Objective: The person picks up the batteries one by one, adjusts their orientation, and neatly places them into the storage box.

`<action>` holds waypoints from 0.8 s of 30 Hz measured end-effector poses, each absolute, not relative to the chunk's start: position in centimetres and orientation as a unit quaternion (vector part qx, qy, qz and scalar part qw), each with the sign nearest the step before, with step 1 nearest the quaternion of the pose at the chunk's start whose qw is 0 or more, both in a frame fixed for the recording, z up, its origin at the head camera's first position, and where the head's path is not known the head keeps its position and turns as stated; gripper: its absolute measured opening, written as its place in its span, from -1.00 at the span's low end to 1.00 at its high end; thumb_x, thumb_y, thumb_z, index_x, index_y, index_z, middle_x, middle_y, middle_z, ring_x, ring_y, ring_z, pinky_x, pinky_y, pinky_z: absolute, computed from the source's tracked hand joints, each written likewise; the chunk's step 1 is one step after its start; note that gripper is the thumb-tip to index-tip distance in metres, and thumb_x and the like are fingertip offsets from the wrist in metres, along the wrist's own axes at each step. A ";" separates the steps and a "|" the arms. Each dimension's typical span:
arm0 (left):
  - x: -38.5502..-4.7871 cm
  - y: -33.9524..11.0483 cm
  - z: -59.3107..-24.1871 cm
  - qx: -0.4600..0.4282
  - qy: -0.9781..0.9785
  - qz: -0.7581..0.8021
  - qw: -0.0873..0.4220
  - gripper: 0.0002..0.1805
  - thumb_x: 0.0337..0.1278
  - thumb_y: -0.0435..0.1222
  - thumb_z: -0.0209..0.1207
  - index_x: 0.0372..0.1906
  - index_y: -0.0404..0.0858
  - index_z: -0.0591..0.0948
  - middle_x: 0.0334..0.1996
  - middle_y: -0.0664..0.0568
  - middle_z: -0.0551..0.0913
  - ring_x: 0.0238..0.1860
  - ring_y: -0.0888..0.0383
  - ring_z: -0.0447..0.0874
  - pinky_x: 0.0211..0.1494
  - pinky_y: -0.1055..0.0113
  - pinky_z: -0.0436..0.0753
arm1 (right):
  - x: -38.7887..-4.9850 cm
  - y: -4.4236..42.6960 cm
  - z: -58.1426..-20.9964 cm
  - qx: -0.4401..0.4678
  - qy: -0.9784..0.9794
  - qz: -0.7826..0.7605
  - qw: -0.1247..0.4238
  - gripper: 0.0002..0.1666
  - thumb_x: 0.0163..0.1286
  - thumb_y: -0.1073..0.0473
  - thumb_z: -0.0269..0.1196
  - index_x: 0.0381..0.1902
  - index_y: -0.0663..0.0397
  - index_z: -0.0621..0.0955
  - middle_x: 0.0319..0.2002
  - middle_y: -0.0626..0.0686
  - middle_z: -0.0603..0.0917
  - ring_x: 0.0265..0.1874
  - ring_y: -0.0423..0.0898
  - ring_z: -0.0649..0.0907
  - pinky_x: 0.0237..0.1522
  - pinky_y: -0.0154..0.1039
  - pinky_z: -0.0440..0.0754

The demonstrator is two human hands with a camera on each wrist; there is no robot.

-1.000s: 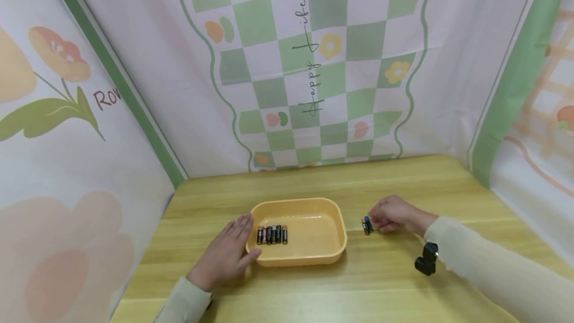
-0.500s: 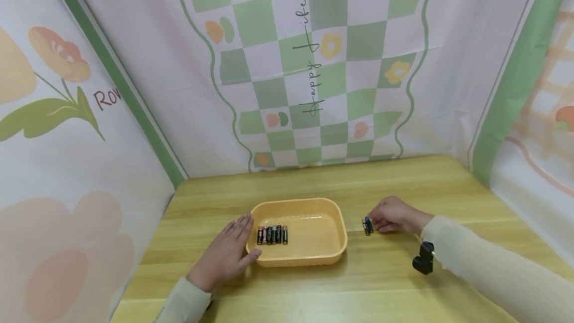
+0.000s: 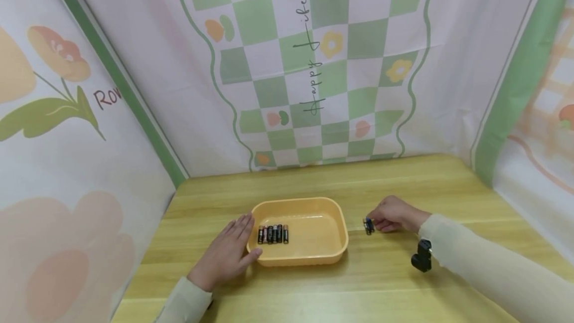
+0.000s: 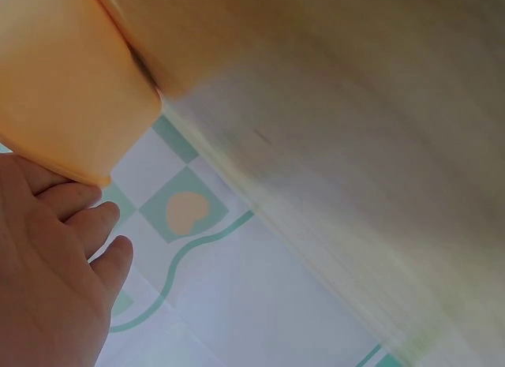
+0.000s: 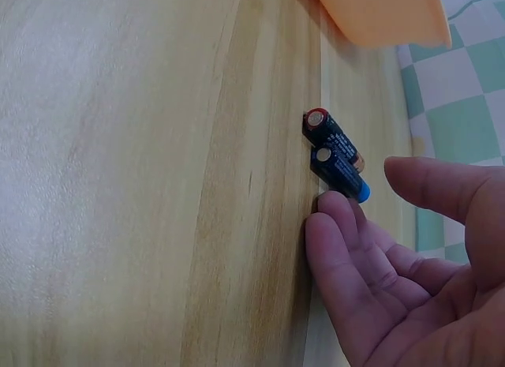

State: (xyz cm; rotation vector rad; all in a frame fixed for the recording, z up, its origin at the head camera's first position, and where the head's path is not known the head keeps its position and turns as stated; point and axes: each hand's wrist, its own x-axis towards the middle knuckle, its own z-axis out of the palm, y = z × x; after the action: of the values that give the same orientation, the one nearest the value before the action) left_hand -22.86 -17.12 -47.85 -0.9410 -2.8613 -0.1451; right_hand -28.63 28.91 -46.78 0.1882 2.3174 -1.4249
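In the head view, a row of several AA-size batteries [image 3: 272, 234] lies inside the left part of a yellow plastic tray [image 3: 309, 261]. My left hand [image 3: 225, 253] rests along the tray's left side, fingers extended against the rim and thumb at the front left corner. Right of the tray, my right hand [image 3: 393, 215] is low over the table beside two batteries. The right wrist view shows a dark battery with a blue end [image 5: 341, 176] closest to my fingertips, lying against another with a copper end [image 5: 331, 134]. There, my thumb stands apart from the fingers, with no battery between.
Everything sits on a wood-grain table [image 3: 305, 293]. Patterned fabric [image 3: 309, 64] hangs behind its far edge, and more fabric hangs at both sides. A small black wrist camera [image 3: 422, 255] sticks out from my right cuff.
My right hand has shifted very slightly left, and its fingertips now cover more of the blue-ended battery. The left hand and the tray look unchanged.
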 end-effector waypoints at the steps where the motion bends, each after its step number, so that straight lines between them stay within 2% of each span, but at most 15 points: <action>1: -22.8 -17.1 -47.8 -0.310 -0.947 -0.049 0.062 -0.14 0.42 0.18 -0.14 0.52 -0.34 0.01 0.52 -0.13 -0.06 0.50 0.00 -0.11 0.49 0.07 -0.04 | -28.7 28.9 -46.7 0.069 0.834 -0.508 0.206 -0.81 0.27 0.25 0.30 -0.33 0.35 0.63 -0.47 0.16 0.66 -0.53 -0.04 0.65 -0.38 -0.17 0.71; 15: -22.9 -17.1 -47.6 -0.312 -0.947 -0.053 0.062 -0.15 0.42 0.17 -0.13 0.51 -0.35 0.02 0.52 -0.17 -0.02 0.50 -0.02 -0.09 0.49 0.06 -0.03 | -28.6 28.6 -46.9 0.045 0.866 -0.461 0.187 -0.88 0.26 0.31 0.31 -0.40 0.31 0.66 -0.52 0.11 0.67 -0.59 -0.08 0.62 -0.45 -0.20 0.70; 24: -22.8 -17.3 -48.0 -0.316 -0.945 -0.049 0.073 -0.14 0.42 0.18 -0.14 0.51 -0.36 0.06 0.51 -0.16 -0.01 0.50 -0.04 -0.05 0.49 0.04 0.01 | -28.7 29.0 -46.8 0.053 0.874 -0.450 0.173 -0.88 0.14 0.33 0.33 -0.47 0.33 0.63 -0.60 0.14 0.64 -0.67 -0.10 0.62 -0.53 -0.22 0.69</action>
State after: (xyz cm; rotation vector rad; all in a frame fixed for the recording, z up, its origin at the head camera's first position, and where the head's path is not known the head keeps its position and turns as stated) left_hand -22.85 -17.27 -48.00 -0.9477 -2.8368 -0.1467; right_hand -28.67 28.97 -46.83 0.1499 2.4799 -1.2762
